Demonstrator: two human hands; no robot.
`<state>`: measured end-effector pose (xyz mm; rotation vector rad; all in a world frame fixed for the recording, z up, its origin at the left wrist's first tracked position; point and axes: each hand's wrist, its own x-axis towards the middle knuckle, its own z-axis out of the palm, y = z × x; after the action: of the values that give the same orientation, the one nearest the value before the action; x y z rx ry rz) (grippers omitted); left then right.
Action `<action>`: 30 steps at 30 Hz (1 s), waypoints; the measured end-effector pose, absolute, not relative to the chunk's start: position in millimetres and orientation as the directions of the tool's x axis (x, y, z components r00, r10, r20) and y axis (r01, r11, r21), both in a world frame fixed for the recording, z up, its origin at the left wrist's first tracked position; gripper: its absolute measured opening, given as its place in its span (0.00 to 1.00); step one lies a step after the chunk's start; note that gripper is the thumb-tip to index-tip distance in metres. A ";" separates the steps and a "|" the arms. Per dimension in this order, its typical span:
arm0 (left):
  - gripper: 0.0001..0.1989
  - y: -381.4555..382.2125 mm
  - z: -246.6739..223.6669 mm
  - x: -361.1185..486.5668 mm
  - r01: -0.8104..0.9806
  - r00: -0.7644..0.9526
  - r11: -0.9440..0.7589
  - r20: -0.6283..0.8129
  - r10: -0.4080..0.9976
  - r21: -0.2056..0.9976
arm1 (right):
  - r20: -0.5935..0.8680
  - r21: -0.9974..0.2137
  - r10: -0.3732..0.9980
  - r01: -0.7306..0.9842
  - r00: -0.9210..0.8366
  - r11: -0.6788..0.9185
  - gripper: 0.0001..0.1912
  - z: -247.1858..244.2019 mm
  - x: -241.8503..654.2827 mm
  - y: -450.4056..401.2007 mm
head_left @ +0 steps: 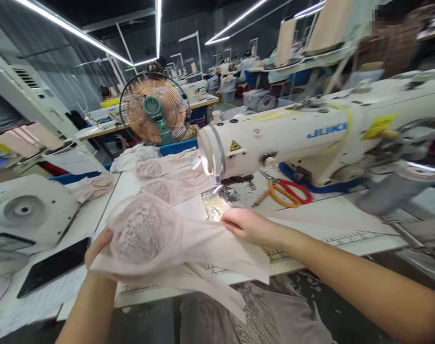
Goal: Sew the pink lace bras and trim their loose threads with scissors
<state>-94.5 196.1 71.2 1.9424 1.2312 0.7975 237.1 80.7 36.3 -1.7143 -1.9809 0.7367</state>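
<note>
Pale pink bra piece with a rounded, patterned cup (143,234), held between both hands before a white sewing machine with blue lettering (281,136).
From my remote seat, I see the left hand (98,246) gripping the cup's outer edge, and the right hand (246,225) with its fingers closed on the upper edge of the wing, near the lit needle area. The piece hangs over the near edge of the white worktable (90,212), loose tails dangling. I judge this as spreading and positioning the cloth; any move toward the needle would call for smoothing those folds first.
</note>
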 end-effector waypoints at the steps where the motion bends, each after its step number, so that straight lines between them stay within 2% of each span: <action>1: 0.24 208.5 73.0 -98.4 0.478 0.311 -0.228 0.080 0.947 0.848 | -0.015 -0.572 0.992 0.815 -0.125 0.094 0.11 30.9 234.0 89.3; 3: 0.17 228.8 76.7 -106.1 0.508 0.271 -0.111 -0.035 0.962 0.854 | 0.016 -0.452 0.997 0.889 -0.077 0.076 0.13 21.1 228.1 101.8; 5: 0.12 240.2 82.1 -109.1 0.693 0.231 -0.131 -0.047 0.972 0.709 | 0.058 -0.341 0.997 0.938 -0.044 0.061 0.16 14.6 223.7 107.9; 7: 0.12 239.6 87.2 -100.6 0.858 0.184 -0.231 0.146 0.972 0.459 | 0.108 -0.242 0.994 0.969 -0.021 0.047 0.17 11.6 221.0 108.7; 8: 0.13 234.6 88.2 -90.6 0.889 0.219 -0.304 0.266 0.939 0.343 | 0.130 -0.199 0.991 0.979 -0.016 0.042 0.16 10.9 220.4 107.5; 9: 0.14 226.8 87.3 -76.5 0.885 0.299 -0.398 0.360 0.884 0.242 | 0.147 -0.159 0.989 0.987 -0.014 0.037 0.14 10.1 220.2 105.4; 10: 0.15 217.0 84.1 -58.8 0.830 0.420 -0.524 0.403 0.813 0.191 | 0.161 -0.123 0.987 0.992 -0.015 0.036 0.13 9.1 220.4 102.3; 11: 0.15 206.2 78.5 -38.4 0.722 0.574 -0.665 0.372 0.730 0.191 | 0.172 -0.091 0.985 0.995 -0.022 0.038 0.12 7.6 221.0 98.4; 13: 0.16 185.6 61.6 5.5 0.459 0.843 -0.862 0.203 0.499 0.212 | 0.201 -0.042 0.978 0.997 -0.055 0.065 0.11 2.6 223.3 88.4; 15: 0.16 171.9 41.1 44.6 0.297 0.941 -0.938 0.109 0.320 0.180 | 0.239 -0.012 0.965 0.993 -0.110 0.117 0.11 -4.9 227.3 76.2; 17: 0.18 167.2 22.9 71.3 0.216 0.972 -0.971 0.075 0.224 0.101 | 0.275 0.007 0.945 0.983 -0.177 0.182 0.14 -13.8 232.6 62.9; 20: 0.25 171.8 9.0 88.5 0.226 0.973 -0.974 0.060 0.225 -0.013 | 0.384 0.024 0.882 0.958 -0.273 0.286 0.17 -25.5 240.8 44.4; 23: 0.27 179.2 10.2 93.8 0.279 0.960 -0.959 0.040 0.278 -0.040 | 0.482 0.019 0.820 0.940 -0.308 0.341 0.17 -30.8 246.5 31.6; 30: 0.28 186.6 16.0 111.9 0.299 0.953 -0.952 -0.025 0.301 -0.060 | 0.506 0.027 0.814 0.949 -0.285 0.315 0.18 -29.7 249.6 28.5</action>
<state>111.9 186.6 16.0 3.1596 0.4857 -0.0548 249.6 28.5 -29.7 -1.5661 -2.1867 -0.4577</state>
